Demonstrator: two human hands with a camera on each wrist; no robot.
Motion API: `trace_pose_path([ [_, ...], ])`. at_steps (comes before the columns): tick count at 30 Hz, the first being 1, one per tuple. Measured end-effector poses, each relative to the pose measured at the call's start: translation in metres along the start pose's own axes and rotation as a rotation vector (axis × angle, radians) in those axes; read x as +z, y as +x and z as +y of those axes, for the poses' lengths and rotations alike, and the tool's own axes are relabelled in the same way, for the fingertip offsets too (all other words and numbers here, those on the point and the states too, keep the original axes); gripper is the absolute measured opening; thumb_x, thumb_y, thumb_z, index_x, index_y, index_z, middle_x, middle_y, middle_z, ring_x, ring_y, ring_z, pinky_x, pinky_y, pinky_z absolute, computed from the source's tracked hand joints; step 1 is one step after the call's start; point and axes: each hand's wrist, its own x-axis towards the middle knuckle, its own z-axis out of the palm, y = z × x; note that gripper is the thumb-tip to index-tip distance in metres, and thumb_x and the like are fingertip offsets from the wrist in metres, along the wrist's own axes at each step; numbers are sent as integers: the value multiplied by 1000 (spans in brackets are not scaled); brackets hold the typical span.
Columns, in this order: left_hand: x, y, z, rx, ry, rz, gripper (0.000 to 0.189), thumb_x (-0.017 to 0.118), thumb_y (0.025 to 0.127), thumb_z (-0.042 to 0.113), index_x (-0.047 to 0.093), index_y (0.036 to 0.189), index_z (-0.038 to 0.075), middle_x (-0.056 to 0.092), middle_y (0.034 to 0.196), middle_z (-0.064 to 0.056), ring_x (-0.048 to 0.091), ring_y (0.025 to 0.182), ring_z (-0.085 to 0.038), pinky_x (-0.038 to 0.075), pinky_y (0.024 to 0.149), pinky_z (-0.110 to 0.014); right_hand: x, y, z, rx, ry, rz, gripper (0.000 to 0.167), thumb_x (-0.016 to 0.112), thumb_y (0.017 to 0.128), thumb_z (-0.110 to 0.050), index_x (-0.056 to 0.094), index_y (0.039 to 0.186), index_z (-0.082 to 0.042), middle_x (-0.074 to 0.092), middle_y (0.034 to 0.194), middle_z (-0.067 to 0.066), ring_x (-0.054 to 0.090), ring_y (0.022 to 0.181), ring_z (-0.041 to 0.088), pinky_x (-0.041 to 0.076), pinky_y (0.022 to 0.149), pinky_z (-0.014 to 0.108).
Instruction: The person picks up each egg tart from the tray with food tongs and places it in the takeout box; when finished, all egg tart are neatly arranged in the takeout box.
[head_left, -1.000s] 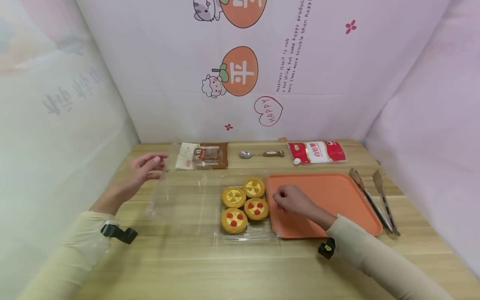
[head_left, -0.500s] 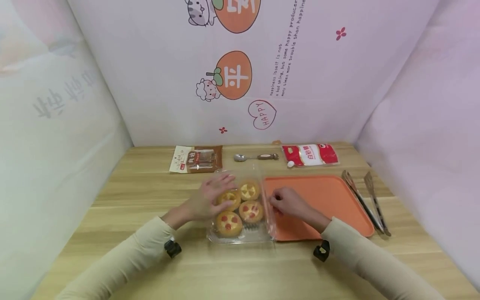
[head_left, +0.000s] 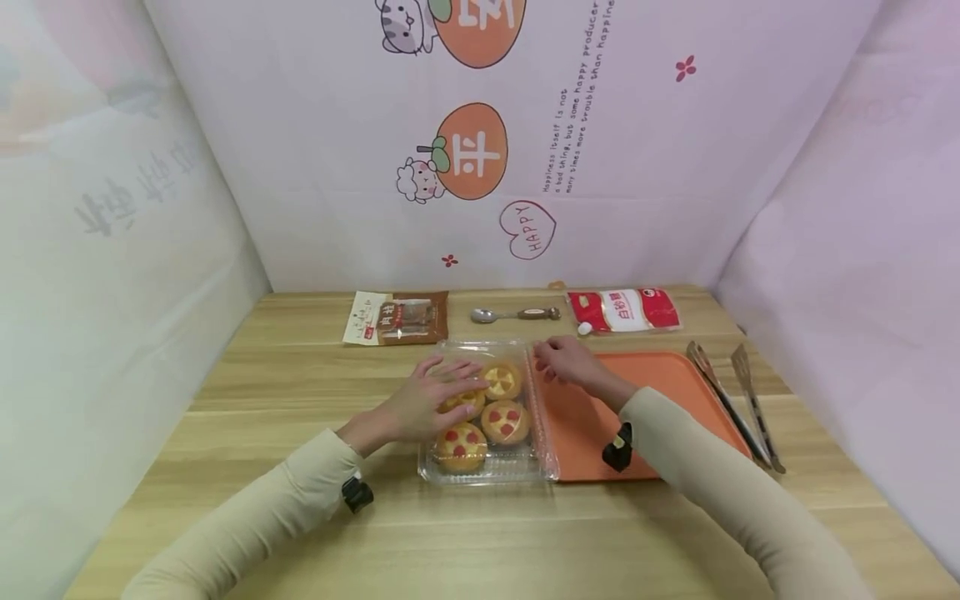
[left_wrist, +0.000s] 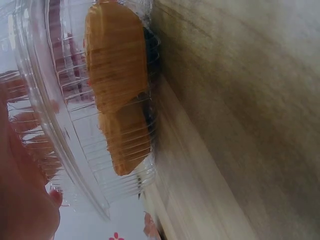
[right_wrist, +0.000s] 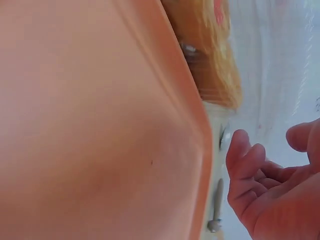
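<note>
A clear plastic clamshell box (head_left: 491,477) holds several egg tarts (head_left: 504,422), some topped with red pieces, others with yellow wedges. Its lid is folded over them. My left hand (head_left: 438,398) rests on the lid's left part with fingers spread, partly covering one tart. In the left wrist view, tarts (left_wrist: 117,57) show through the box's ribbed side. My right hand (head_left: 566,362) is at the box's far right corner, above the orange tray (head_left: 637,400). The right wrist view shows that hand (right_wrist: 275,185) with loosely bent fingers, thumb apart, nothing between them.
Behind the box lie a brown-and-white packet (head_left: 397,318), a spoon (head_left: 517,315) and a red-and-white bag (head_left: 626,310). Metal tongs (head_left: 727,404) lie along the tray's right side, with another long metal utensil (head_left: 757,408) beside them. White printed sheets (head_left: 337,167) enclose the table.
My left hand has swung the clear lid from the left over onto the tarts and now rests on it. My right hand has moved away from me along the box's right edge.
</note>
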Motion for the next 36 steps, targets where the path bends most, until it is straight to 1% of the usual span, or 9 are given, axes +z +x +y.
trace_pose_path([
  [4,1,-1,-2,-7,2,-7,42,52,99,30,56,137,14,42,151,-12,36,141,-31,14,114,-61,6,17,-2,33,9,10,37,46,103,-28,66,89,0,65,85,12,63,76,29,49,61,37],
  [9,2,-3,-5,-6,5,-19,42,52,99,31,56,137,13,42,150,-13,36,141,-32,14,113,-61,11,31,4,103,73,5,33,50,100,-28,66,93,-1,62,76,5,59,71,20,49,61,35],
  [11,2,-2,-5,0,1,-17,42,52,99,30,57,136,13,43,150,-13,36,140,-33,14,113,-61,12,36,6,119,97,2,33,50,100,-29,65,91,-2,59,73,4,57,68,18,48,59,34],
  [15,1,-1,-4,2,4,-13,41,51,99,30,57,136,13,43,149,-14,36,140,-33,14,113,-61,13,40,7,124,127,8,32,49,99,-25,59,76,-4,52,65,2,47,60,17,41,56,31],
  [23,5,1,-3,-5,28,3,39,49,99,27,58,134,12,44,149,-13,37,140,-33,16,113,-61,12,41,3,122,80,-3,37,48,101,-21,58,70,-5,47,58,1,37,52,13,36,55,29],
  [28,3,1,-3,-17,23,7,40,48,100,29,58,135,13,44,149,-12,35,141,-32,14,114,-60,10,39,2,121,91,5,37,48,101,-24,59,73,-3,50,62,3,42,56,15,39,56,31],
  [31,2,2,-4,-22,25,-3,40,47,100,30,57,136,14,43,150,-11,35,142,-31,14,114,-59,8,32,2,118,89,-7,35,47,102,-28,61,84,-1,53,70,4,48,64,17,42,59,31],
  [33,2,2,-4,-18,25,-8,40,48,100,29,57,136,15,44,150,-12,35,141,-31,14,114,-60,6,24,3,112,83,-43,33,47,102,-28,62,93,0,53,74,5,50,69,18,44,61,32],
  [36,2,1,-4,-13,19,-10,39,49,100,28,57,135,14,44,149,-12,36,141,-32,15,113,-61,1,8,4,86,67,-174,31,48,100,-26,61,95,2,54,77,6,50,71,18,44,61,31],
])
